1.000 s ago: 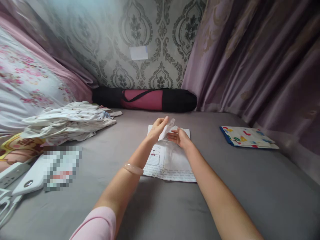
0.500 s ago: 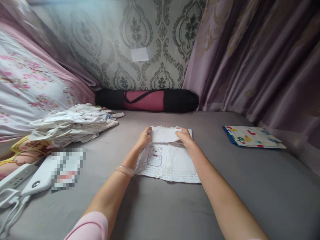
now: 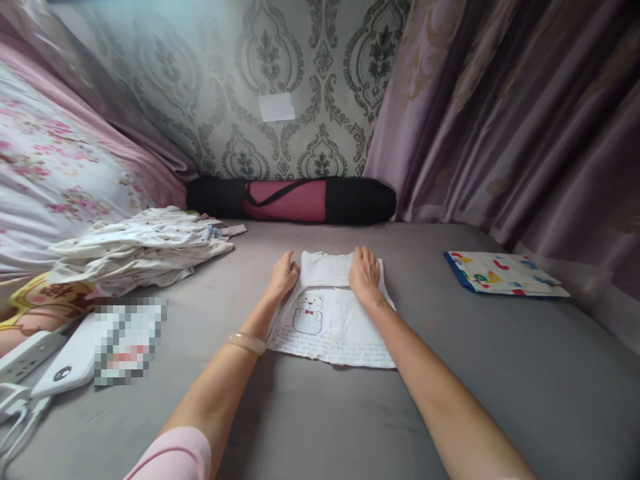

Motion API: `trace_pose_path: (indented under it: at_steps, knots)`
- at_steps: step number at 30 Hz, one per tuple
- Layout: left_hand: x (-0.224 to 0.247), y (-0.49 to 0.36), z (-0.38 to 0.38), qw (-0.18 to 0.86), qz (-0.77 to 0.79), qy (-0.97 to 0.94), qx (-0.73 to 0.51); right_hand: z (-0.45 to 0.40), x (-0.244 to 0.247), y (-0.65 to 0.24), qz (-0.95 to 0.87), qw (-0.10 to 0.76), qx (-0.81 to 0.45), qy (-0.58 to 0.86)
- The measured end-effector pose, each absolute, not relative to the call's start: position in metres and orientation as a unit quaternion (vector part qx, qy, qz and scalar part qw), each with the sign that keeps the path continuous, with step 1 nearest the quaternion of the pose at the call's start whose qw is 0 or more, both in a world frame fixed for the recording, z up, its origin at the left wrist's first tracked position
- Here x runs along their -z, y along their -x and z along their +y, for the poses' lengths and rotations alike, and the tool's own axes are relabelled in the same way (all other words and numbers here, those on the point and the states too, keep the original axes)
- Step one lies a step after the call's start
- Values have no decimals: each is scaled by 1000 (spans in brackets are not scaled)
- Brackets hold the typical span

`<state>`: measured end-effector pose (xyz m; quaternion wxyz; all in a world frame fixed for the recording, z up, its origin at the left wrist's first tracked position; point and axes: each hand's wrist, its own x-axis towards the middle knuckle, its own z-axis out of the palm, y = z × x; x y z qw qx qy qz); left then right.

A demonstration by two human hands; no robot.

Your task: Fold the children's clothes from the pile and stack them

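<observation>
A small white garment (image 3: 320,339) lies flat on the bed in front of me, printed with a bear in a red bow tie and rows of faint lettering. Its far part is folded over into a plain white band (image 3: 325,269). My left hand (image 3: 285,272) rests at the left end of this band, fingers stretched forward, gripping nothing visible. Over the band's right end, my right hand (image 3: 365,271) lies palm down with its fingers extended, pressing on the cloth.
A heap of light clothes (image 3: 145,243) lies at left, near a white power bank (image 3: 73,360), a power strip (image 3: 30,357) and cables. A folded patterned cloth (image 3: 505,273) is at right. Along the wall lies a black and maroon bag (image 3: 290,200).
Both hands have let go of the folded edge. The band now lies down on the garment; my right hand has turned flat onto it, and my left has shifted slightly outward.
</observation>
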<state>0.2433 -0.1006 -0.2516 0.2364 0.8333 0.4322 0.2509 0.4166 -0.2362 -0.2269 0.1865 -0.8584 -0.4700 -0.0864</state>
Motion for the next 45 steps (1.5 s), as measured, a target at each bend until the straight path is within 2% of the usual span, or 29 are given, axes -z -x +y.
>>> trace_pose_path:
  at_steps: [2, 5, 9, 12, 18, 26, 35, 45]
  knots:
    - [249, -253, -106, 220, 391, -853, -267, -227, 228, -405, -542, 169, 65, 821]
    - [244, -275, -116, 256, 348, -861, -268, -212, 232, -387, -639, 122, -3, 759]
    - [244, -296, -123, 331, 403, -811, -265, -201, 235, -373, -685, 66, -59, 723]
    - [250, -299, -123, 350, 405, -809, -245, -201, 235, -371, -690, 50, -89, 717]
    - [261, -290, -125, 340, 384, -838, -187, -203, 241, -381, -683, 88, -116, 716]
    - [264, -280, -129, 170, 361, -910, -108, -220, 250, -399, -620, 110, -103, 770]
    - [264, -272, -123, 165, 390, -902, -88, -240, 247, -420, -586, 73, -65, 804]
    - [267, -272, -117, 197, 381, -898, -94, -269, 245, -460, -554, 85, -89, 823]
